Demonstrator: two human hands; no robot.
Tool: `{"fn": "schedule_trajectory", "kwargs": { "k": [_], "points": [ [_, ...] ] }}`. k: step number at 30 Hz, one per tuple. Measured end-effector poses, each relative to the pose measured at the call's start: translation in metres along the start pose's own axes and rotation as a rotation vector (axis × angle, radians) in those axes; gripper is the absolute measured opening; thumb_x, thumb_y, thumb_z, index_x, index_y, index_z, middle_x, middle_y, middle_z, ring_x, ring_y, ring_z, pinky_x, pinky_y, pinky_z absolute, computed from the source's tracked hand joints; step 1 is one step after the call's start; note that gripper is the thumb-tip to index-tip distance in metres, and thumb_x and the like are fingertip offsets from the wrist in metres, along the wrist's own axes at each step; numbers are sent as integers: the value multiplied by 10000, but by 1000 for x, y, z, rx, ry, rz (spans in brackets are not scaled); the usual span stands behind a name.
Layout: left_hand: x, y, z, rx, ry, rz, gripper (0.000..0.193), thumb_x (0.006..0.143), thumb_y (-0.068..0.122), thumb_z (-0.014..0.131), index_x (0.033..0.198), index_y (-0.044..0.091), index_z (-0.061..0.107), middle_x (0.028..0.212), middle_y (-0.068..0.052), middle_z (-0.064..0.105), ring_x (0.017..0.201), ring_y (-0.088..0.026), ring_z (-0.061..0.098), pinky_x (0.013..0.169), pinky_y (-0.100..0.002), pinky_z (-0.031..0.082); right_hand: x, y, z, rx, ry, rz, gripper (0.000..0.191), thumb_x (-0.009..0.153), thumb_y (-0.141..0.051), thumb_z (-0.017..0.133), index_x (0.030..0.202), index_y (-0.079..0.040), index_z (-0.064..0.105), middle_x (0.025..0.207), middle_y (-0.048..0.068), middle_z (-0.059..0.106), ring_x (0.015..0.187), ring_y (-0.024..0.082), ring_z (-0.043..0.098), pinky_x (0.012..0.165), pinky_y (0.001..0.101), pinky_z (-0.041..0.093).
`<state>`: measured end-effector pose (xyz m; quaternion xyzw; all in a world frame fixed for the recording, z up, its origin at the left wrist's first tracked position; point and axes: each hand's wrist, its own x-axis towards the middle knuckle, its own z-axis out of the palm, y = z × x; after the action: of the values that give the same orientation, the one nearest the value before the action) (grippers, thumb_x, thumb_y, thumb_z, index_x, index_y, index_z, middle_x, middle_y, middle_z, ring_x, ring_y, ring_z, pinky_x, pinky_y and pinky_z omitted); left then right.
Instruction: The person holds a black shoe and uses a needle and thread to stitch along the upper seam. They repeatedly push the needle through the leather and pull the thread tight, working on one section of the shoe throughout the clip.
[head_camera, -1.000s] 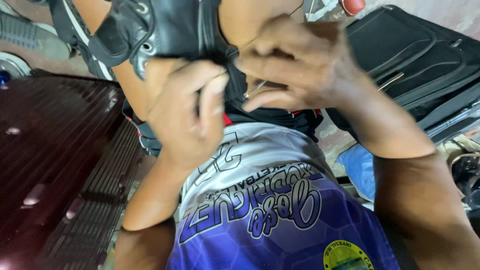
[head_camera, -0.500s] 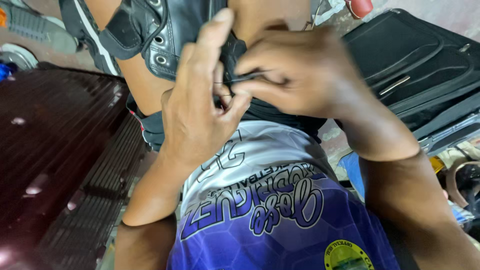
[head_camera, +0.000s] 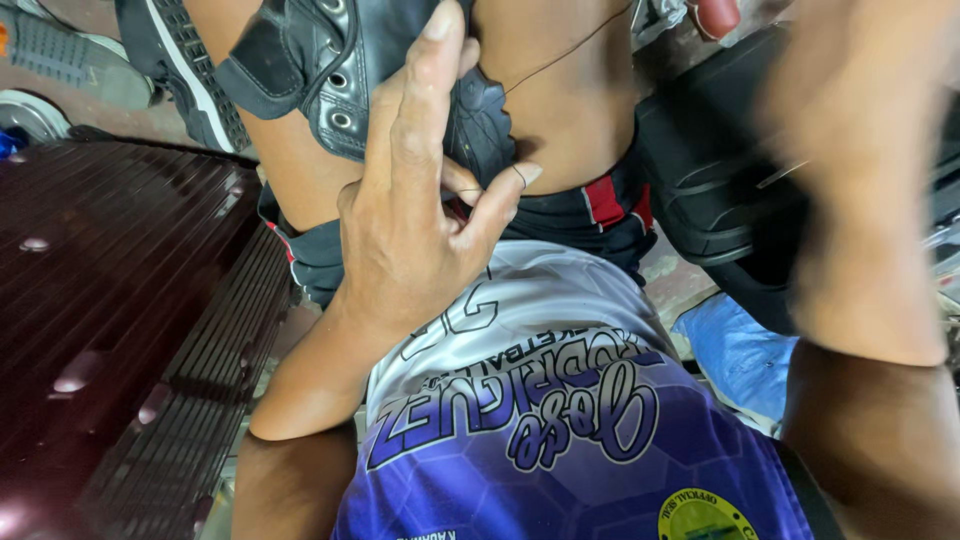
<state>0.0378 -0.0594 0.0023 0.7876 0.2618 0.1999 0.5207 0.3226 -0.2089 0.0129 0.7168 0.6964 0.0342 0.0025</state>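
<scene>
While the view looks straight down the person's chest, the biggest thing in it is the purple and white shirt (head_camera: 560, 440) that fills the lower middle, with the dark maroon ribbed case (head_camera: 110, 330) taking up the whole left side. A black bag (head_camera: 720, 170) lies at the upper right, partly behind the blurred right forearm (head_camera: 860, 230); the right hand itself is out of view past the top edge, so its grip cannot be told. A black leather shoe (head_camera: 330, 70) with metal eyelets rests on the knee at the top centre. The left hand (head_camera: 420, 230) lies against this shoe, forefinger stretched up along it and thumb out to the right, touching the leather rather than closing round it. A thin dark thread (head_camera: 560, 55) runs from the thumb tip up towards the top right, across the bare leg. A blue cloth (head_camera: 735, 355) shows at the right below the bag.
</scene>
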Motion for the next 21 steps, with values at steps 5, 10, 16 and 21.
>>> {"fn": "schedule_trajectory", "kwargs": {
  "k": [5,10,16,21],
  "points": [
    [-5,-2,-1,-33,-10,-18,755,1034,0,818,1564,66,285,1590,-135,402,1111,-163,719,828,-165,622,12,-76,20,606,-11,29,233,1160,-115,506,1386,-61,507,1194,101,679,923,257,701,815,334,533],
    [-19,0,-13,181,348,156,264,888,-74,738,1081,84,652,1242,-118,568,944,-217,677,809,-319,585,39,-85,10,1240,-18,267,333,1121,-170,603,1411,-30,519,1095,76,664,807,167,680,758,267,536],
    [-26,-39,-16,282,160,-38,74,988,16,598,994,-46,638,1020,-175,629,932,-345,628,828,-423,509,49,-81,-2,1639,14,427,531,971,-202,773,1361,39,505,1225,106,604,715,91,530,654,210,441],
    [-25,-67,-13,-12,95,-261,125,974,29,645,879,-43,607,739,-104,532,699,-211,517,665,-357,426,55,-115,9,1279,-39,280,746,812,-110,935,1368,59,467,1150,107,542,703,83,411,585,215,347]
  ]
}}
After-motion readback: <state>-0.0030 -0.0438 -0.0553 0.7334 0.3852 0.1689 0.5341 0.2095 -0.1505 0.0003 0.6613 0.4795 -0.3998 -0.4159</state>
